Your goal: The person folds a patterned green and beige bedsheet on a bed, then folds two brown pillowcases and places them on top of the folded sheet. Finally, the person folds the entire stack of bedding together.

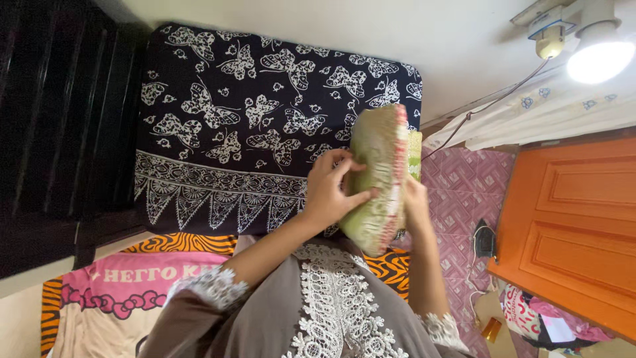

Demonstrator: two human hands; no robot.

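Grip: both hands are pressing a green pillow point(379, 174) between them, held up on edge in front of the person.
Left hand point(329, 189): is lying flat on the pillow's left face, fingers point(344, 166) spread and curled a little into the cloth, closed on nothing but pressing.
Pillow: is standing nearly upright between the hands, over the right end of the dark butterfly cloth point(252, 119) covering the mattress; a pink and white frill is running down its right edge.
Right hand point(416, 202): is cupping the right, frilled side low down; most of its fingers are hidden behind the pillow, so how far they are wrapping round cannot be told.
Handling: looks soft, light and squashy, likely sagging if held by one corner; not fragile, not slippery.
Hold: flat palms on both broad faces, or a pinch at the frilled seam.
Right of scene: pink patterned floor covering point(464, 192) and an orange door point(570, 219).
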